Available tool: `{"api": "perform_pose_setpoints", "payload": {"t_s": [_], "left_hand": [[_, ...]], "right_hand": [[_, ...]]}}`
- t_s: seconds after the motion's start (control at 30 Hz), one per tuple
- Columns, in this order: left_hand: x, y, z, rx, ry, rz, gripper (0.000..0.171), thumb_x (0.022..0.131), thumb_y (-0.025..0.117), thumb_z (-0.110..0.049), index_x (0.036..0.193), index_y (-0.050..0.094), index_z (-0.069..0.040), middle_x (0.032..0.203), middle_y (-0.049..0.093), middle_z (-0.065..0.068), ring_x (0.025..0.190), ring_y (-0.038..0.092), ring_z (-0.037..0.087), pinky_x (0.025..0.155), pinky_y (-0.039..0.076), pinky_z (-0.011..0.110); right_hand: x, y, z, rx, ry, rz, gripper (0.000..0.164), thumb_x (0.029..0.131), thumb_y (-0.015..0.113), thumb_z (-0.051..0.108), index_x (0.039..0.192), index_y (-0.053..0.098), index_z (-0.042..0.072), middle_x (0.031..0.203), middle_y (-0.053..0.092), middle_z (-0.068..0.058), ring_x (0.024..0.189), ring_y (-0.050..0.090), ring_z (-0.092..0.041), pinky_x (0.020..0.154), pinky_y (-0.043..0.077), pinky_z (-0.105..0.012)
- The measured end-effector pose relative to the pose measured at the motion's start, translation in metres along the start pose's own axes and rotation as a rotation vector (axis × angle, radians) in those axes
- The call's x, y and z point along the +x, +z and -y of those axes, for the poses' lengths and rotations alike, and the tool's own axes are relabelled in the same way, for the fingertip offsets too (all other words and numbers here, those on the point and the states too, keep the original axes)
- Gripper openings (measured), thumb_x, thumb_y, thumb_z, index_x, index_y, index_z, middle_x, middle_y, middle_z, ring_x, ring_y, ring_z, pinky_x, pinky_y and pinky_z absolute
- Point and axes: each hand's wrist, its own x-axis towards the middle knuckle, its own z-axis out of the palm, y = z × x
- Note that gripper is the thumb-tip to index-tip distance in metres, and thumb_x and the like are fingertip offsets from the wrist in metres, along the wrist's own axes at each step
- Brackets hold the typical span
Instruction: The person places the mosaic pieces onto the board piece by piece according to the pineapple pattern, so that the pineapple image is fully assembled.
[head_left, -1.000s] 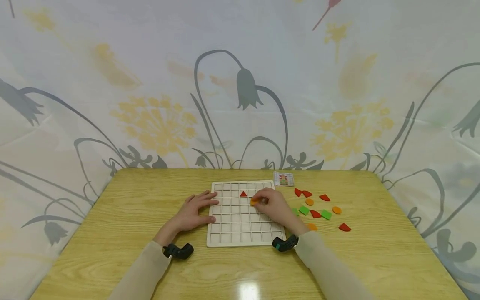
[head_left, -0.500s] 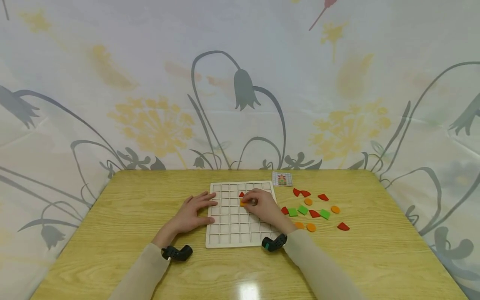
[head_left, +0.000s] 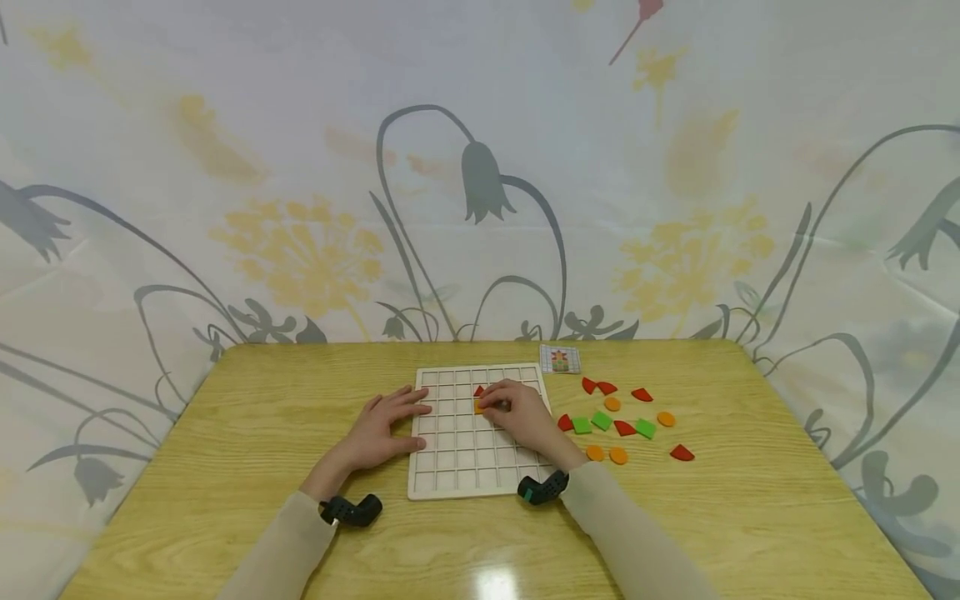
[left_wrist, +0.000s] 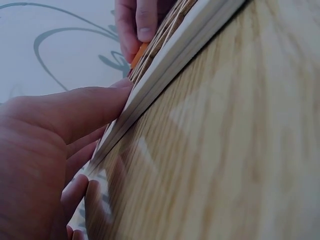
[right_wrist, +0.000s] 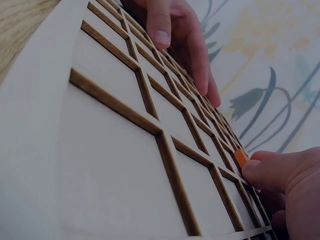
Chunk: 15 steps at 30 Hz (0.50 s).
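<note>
A white grid board (head_left: pixel 457 479) with raised brown dividers lies on the table. My left hand (head_left: pixel 381 427) rests along its left edge, fingers spread and fairly straight. In the head view, my right hand (head_left: pixel 522 414) is over the board's upper middle. Its thumb and fingers pinch an orange tile (right_wrist: pixel 241 157), partly hidden by the fingertips, at a cell of the grid. A red triangular tile (head_left: pixel 480 390) sits in the cell just beyond it. From the left wrist view, the left thumb (left_wrist: pixel 95 102) touches the board's rim.
Right of the board lie loose red quarter-circle tiles (head_left: pixel 682 452), green squares (head_left: pixel 645 428) and orange round tiles (head_left: pixel 618 456). A small pattern card (head_left: pixel 559 359) lies at the board's far right corner. A patterned cloth backdrop (head_left: pixel 480 250) hangs behind the wooden table (head_left: pixel 300 383).
My right hand has moved left across the board with the orange tile, to the cell nearer me than the red triangle. My left hand has stayed at the board's edge.
</note>
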Motion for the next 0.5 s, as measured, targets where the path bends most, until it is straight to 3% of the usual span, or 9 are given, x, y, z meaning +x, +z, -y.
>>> {"api": "perform_pose_setpoints", "payload": {"t_s": [0.5], "left_hand": [[-0.0006, 0.0013, 0.0016, 0.022, -0.003, -0.006, 0.052, 0.091, 0.072, -0.031, 0.137, 0.061, -0.008, 0.154, 0.043, 0.010, 0.146, 0.027, 0.037, 0.112, 0.010, 0.067]], "right_hand": [[0.0009, 0.0010, -0.0033, -0.022, 0.009, 0.004, 0.008, 0.091, 0.074, 0.010, 0.093, 0.079, 0.016, 0.112, 0.066, 0.001, 0.099, 0.063, -0.018, 0.080, 0.051, -0.032]]}}
